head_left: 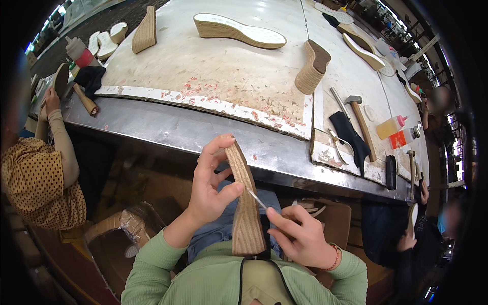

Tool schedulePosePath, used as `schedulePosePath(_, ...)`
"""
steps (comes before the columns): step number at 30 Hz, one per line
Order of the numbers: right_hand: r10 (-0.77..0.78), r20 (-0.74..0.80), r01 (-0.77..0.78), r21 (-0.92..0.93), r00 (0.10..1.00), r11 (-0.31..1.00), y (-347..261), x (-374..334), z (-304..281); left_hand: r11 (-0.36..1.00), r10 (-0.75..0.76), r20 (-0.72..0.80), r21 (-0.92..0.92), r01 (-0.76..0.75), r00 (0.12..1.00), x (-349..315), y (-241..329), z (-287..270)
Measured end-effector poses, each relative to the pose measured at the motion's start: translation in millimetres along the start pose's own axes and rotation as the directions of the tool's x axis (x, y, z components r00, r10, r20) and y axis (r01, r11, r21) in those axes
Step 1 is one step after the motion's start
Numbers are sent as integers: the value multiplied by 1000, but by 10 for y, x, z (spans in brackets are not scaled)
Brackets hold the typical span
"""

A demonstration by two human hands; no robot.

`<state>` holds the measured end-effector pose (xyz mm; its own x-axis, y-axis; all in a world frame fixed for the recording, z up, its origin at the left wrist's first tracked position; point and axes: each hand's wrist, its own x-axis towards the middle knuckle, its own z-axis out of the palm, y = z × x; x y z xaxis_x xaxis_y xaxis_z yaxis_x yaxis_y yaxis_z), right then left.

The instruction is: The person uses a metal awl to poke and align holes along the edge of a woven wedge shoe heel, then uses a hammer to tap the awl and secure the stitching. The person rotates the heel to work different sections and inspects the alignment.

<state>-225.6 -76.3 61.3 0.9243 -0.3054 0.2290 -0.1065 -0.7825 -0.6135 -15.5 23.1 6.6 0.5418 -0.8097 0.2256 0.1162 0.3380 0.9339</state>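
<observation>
Left hand (209, 188) pinches a tan braided wedge sole (248, 226), thin end toward the white worktop (239, 66); right hand (305, 239) pinches a slim metal blade (257, 199).

A broad worktable (229, 71) with a whitish top filled the upper middle, bending toward the rim of the view. Its surface was glossy at the far side and stained brown nearer the front, where red flecks (190, 85) lay scattered. A shiny metal edge (152, 127) ran along the near side, and a dark strip (101, 19) passed beyond the far left corner. Beneath, in shadow, stood a taped cardboard box (104, 244) at left and another brown box (336, 223) at right, above brownish flooring (377, 264). Bright overhead lights (399, 20) dotted the dim upper right.
</observation>
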Motion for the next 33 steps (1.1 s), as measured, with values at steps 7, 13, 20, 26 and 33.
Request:
schedulePosePath(7,60,54,-74,324,997,943,82,71,-56,997,-48,-119,60,56,992,-1,62,144)
schedulePosePath(13,89,168,-166,530,982,832,118,127,-75,836,174,-52,535,-120,983,-27,-80,169)
schedulePosePath(20,160,449,-420,570,879,706,119,241,-232,973,0,-17,230,4,1000,-48,-2,-21)
schedulePosePath(26,115,360,-285,465,926,838,82,266,-164,984,11,23,177,-15,1000,-24,53,-33)
schedulePosePath(33,110,276,-139,86,955,987,-62,207,-85,996,-41,144,86,29,989,25,111,-160)
